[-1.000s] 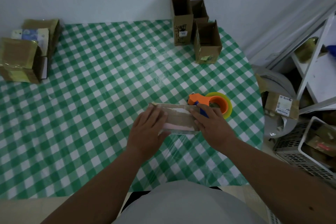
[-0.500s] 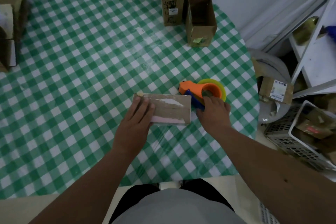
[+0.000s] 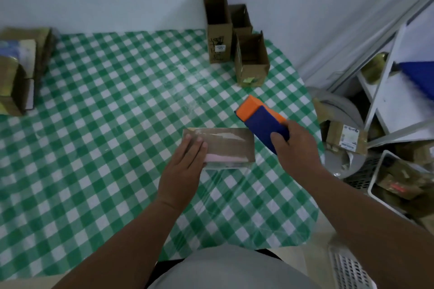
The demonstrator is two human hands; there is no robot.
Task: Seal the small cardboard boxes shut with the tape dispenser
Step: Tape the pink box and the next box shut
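Green-and-white checked cloth covers the worktop (image 3: 98, 124), which runs up to a pale wall at 12 o'clock. From my feed, the small cardboard box (image 3: 225, 145) lies flat near the middle of the cloth, slightly toward 3 o'clock, its top face glossy with tape and a pale pink strip showing along its near edge. My left hand (image 3: 182, 171) rests on the box's 9 o'clock end, fingers straight and laid flat across the top, pressing it down. My right hand (image 3: 297, 148) sits at 3 o'clock of the box, fingers and thumb curled round the tape dispenser (image 3: 261, 119), which it holds above the cloth just beside the box's far right corner. The dispenser's orange end points toward 11 o'clock and its dark blue body runs back into my grip; I cannot tell whether it touches the box.

At 12 o'clock, against the wall, three open cardboard boxes (image 3: 251, 61) stand upright in a tight cluster, the tallest on the left with a small white label. At 9 o'clock, a stack of boxes (image 3: 16, 73) sits on the worktop's edge. Off the worktop at 3 o'clock I see a white shelf unit (image 3: 387, 91), a labelled parcel (image 3: 347, 137) resting on a grey round object, and a white wire basket (image 3: 375, 180) holding more packages.
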